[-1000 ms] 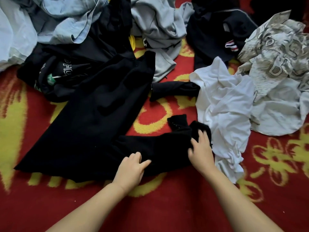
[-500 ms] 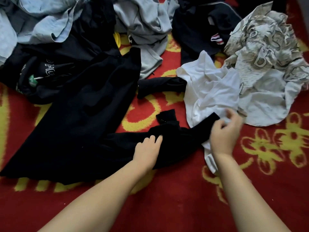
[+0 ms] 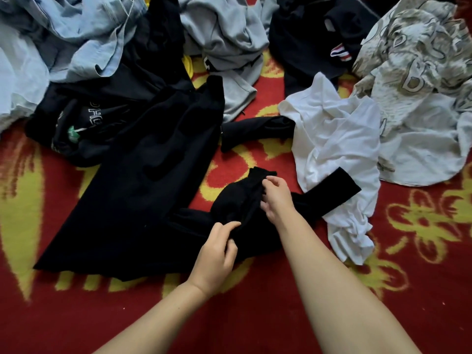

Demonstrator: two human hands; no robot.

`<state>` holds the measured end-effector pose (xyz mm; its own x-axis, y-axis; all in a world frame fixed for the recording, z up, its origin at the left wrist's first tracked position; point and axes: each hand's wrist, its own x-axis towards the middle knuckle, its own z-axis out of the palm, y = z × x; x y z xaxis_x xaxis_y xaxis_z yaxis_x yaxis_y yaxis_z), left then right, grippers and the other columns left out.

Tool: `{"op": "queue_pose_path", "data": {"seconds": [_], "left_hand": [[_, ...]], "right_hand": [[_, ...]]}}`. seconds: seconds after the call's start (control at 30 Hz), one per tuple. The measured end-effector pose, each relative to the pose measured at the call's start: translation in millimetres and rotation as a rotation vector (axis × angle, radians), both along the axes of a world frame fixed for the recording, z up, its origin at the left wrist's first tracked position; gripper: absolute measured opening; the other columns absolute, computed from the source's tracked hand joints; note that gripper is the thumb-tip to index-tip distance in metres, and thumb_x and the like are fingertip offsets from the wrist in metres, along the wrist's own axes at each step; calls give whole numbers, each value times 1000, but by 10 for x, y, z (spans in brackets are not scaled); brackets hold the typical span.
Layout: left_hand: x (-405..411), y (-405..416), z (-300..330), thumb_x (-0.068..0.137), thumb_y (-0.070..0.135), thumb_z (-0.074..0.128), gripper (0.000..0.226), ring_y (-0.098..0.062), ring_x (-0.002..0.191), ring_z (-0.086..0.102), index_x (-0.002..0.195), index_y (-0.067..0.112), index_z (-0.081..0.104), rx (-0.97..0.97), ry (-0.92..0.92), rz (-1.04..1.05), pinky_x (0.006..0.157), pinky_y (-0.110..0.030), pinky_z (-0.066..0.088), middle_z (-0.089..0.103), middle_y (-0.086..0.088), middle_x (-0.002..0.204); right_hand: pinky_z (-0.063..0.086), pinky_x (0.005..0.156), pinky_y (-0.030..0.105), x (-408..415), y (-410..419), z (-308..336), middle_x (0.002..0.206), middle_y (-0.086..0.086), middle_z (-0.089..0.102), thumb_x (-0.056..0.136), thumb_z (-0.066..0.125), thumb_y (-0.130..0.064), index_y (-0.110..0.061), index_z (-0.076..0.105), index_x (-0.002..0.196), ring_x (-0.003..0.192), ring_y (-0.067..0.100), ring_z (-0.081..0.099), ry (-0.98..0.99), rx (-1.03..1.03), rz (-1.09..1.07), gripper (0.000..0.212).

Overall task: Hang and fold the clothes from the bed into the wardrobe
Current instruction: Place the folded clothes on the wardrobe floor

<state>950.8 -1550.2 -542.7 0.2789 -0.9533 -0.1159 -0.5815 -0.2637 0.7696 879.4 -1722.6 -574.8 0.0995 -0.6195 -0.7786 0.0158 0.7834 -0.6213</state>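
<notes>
A black long-sleeved garment [image 3: 143, 180] lies spread on the red and yellow bed cover [image 3: 255, 315]. One of its sleeves reaches right and ends on a crumpled white shirt [image 3: 339, 149]. My left hand [image 3: 217, 256] pinches the black cloth near the lower middle. My right hand [image 3: 277, 198] grips a bunched, raised fold of the same garment beside a dark cuff.
More clothes are heaped at the back: pale blue denim [image 3: 84, 34], a black printed top [image 3: 84, 118], a grey shirt [image 3: 224, 47], a black jacket with a striped tab [image 3: 319, 34], a beige patterned shirt [image 3: 421, 72]. Another black sleeve [image 3: 255, 129] lies mid-bed.
My right hand let go of the sleeve end on the white shirt and moved left onto the bunched cloth. My left hand closed on the garment, and the middle of it is lifted.
</notes>
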Motion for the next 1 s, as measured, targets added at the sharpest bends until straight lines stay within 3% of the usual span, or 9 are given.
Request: {"op": "queue_pose_path", "data": {"seconds": [0.07,0.17,0.3,0.47,0.57,0.67,0.83,0.97,1.0], "left_hand": [[-20,29,-12,90,1,52,36,-15,83,52,125,4,57,19,-12,-59,78,-24,43,51,-7,97],[-22,57,-58,92,8,52,41,-18,91,55,133,9,52,47,-54,-143,82,-28,46,54,-7,101],[71,102,-164,94,27,54,53,-17,102,51,144,19,39,192,-299,-226,89,-31,45,51,0,111],[260,413,-282,40,53,91,91,-28,94,68,117,10,69,391,-657,-284,74,-43,57,69,-13,107],[369,603,-407,33,44,94,99,-30,100,67,121,7,66,434,-727,-275,83,-56,51,67,-16,110],[439,579,-418,32,30,95,98,-32,92,66,122,6,65,407,-767,-197,82,-55,50,65,-18,102],[590,354,-373,40,0,89,62,-27,73,65,99,11,76,208,-685,-144,72,-43,55,63,-9,82],[767,411,-370,80,-4,58,41,-24,123,50,117,10,66,317,-302,-73,103,-35,38,54,-7,130],[825,470,-354,85,-3,49,41,-19,122,49,121,14,62,357,-124,-29,104,-32,36,54,-4,130]], "right_hand": [[52,54,24,23,-7,61,89,9,59,94,59,-10,-20,46,111,73,15,63,-107,48,85,23],[51,68,23,-58,-116,196,92,9,61,91,59,-6,-15,58,102,83,18,58,-142,-174,-22,14],[41,92,18,-749,-179,273,114,2,58,92,57,-12,-12,56,117,104,10,53,455,-687,-91,25],[33,98,20,-1340,60,59,139,16,46,91,59,-9,-8,35,139,128,28,45,760,-552,-3,54],[37,103,28,-1306,236,-66,139,18,43,88,67,-20,-1,33,138,127,30,45,746,-447,-142,63],[45,102,47,-1112,323,-180,132,14,53,87,67,-36,-1,39,136,120,29,54,542,-148,-224,66],[48,99,43,-894,74,-64,130,17,55,87,66,-20,1,43,135,114,29,57,475,-119,-299,57],[46,78,24,-426,-138,409,115,12,59,86,57,-11,-6,48,119,96,18,57,430,-401,-332,35],[45,75,23,-226,-190,554,109,9,59,85,57,-13,-10,49,114,93,17,57,398,-457,-315,30]]}}
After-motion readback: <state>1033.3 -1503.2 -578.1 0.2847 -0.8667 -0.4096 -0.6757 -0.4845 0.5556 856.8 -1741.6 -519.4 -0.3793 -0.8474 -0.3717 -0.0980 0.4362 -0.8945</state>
